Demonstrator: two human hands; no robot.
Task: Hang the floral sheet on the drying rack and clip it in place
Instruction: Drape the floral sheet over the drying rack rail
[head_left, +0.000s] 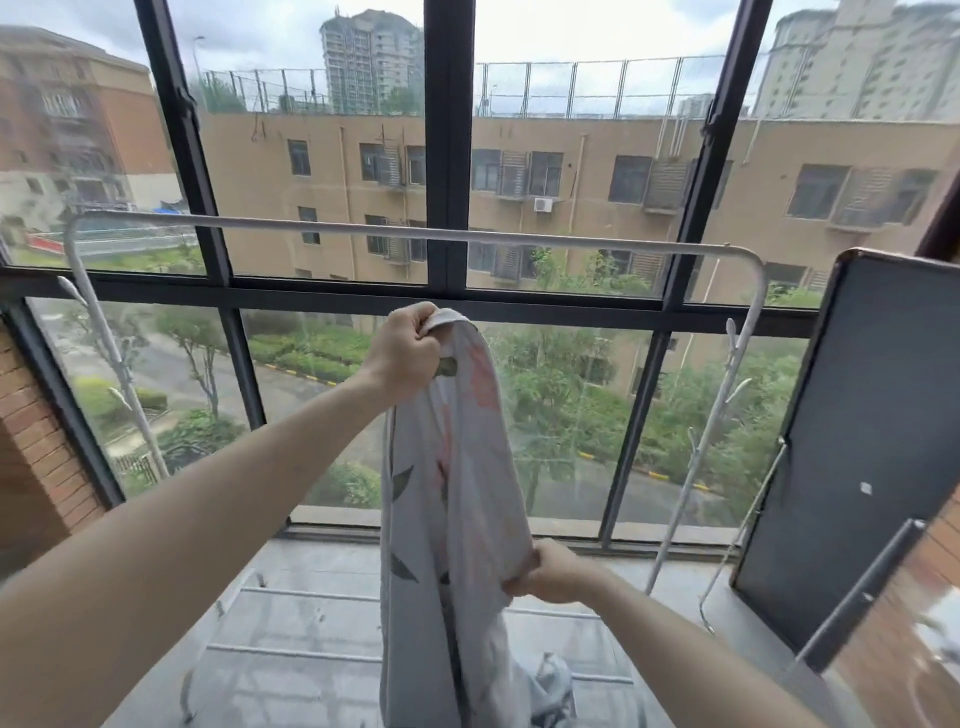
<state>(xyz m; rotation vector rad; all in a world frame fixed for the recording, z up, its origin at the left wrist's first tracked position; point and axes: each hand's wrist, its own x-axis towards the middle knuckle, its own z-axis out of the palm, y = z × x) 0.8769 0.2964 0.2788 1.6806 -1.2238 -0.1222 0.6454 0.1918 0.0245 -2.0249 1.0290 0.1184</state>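
Floral sheet (457, 467) – gripped below rack (415, 235)

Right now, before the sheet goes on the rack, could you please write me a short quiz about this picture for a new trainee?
1. True or false: the floral sheet already hangs over the top bar of the drying rack.
2. Which hand holds the sheet higher? A) left hand B) right hand C) both level
3. Fill in: the lower end of the sheet hangs down toward the ____.

Key
1. False: the sheet is bunched in both hands, below the bar and not touching it.
2. A: the left hand grips the top fold; the right hand pinches an edge lower down.
3. Floor.
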